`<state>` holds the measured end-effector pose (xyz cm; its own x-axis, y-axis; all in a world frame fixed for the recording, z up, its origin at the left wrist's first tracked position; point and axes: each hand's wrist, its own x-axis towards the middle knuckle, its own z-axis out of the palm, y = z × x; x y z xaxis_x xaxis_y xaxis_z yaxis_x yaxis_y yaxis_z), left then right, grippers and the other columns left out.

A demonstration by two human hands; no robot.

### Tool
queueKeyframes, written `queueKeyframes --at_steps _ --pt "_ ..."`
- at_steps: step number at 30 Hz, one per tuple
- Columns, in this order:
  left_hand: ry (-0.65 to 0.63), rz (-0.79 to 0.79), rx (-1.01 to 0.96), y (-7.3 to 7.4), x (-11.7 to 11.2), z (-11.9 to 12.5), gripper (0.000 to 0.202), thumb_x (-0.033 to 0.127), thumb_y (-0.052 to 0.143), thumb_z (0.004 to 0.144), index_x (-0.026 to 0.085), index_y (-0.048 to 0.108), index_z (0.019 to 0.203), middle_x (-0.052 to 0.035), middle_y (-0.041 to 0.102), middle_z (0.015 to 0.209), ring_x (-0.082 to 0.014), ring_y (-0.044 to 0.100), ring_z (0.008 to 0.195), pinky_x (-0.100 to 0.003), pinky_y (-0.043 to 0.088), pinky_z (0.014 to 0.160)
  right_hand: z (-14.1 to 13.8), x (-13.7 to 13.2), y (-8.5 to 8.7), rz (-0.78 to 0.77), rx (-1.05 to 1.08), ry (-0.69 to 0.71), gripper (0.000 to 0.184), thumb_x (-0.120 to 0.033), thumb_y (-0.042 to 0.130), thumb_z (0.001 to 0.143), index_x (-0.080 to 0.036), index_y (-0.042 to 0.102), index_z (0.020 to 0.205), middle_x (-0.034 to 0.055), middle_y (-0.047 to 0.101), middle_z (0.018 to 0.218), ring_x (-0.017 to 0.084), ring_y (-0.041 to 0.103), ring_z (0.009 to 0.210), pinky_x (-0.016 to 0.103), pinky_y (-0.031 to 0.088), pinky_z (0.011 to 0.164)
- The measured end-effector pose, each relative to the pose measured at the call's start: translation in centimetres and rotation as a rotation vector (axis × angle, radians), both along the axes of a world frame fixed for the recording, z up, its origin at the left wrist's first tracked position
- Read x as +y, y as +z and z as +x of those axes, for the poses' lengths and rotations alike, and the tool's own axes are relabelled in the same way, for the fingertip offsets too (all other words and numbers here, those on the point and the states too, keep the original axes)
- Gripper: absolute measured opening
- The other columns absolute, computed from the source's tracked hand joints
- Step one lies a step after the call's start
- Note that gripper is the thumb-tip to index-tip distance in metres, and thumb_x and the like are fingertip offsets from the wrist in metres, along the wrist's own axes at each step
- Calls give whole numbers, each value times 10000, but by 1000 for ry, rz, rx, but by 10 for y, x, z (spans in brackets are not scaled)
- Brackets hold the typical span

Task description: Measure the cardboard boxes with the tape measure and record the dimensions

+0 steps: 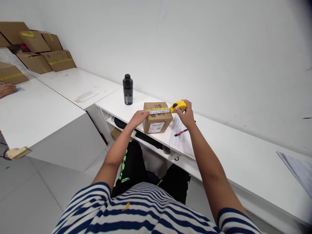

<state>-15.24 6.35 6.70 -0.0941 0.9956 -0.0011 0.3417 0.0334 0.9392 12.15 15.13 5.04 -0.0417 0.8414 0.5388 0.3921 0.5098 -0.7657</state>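
Observation:
A small cardboard box (157, 121) with a white label on its front stands on the white desk (243, 152). A white measuring tape blade (159, 111) lies stretched across the box's top. My left hand (139, 116) pinches the blade's end at the box's left top edge. My right hand (185, 113) grips the yellow tape measure case (178, 106) just past the box's right edge.
A black bottle (128, 89) stands behind the box to the left. A sheet of paper (181, 136) and a red pen (180, 132) lie right of the box. Cardboard boxes (44, 52) are piled at the far left, where another person's hand (7, 89) rests.

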Motion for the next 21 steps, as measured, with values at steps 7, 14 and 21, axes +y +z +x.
queueKeyframes --at_steps 7,14,21 --pt "-110 197 -113 46 38 -33 381 482 639 871 197 519 649 10 499 597 -104 435 530 -255 356 552 6 -65 23 92 14 -131 755 -565 817 686 -253 493 1293 64 606 1123 222 614 895 418 572 775" --pt "-221 175 440 84 112 -7 296 382 578 933 165 619 736 -80 667 796 -205 592 823 -322 432 840 -58 -158 10 -53 -163 -220 654 -522 728 774 -252 513 1330 99 578 1127 297 607 985 478 565 784" --pt "-275 140 656 37 110 6 396 507 479 955 172 626 804 -101 694 926 -214 576 818 -299 404 747 -77 -138 22 -131 -223 -214 506 -517 605 863 -244 522 1281 128 612 1161 347 617 1040 524 543 826"
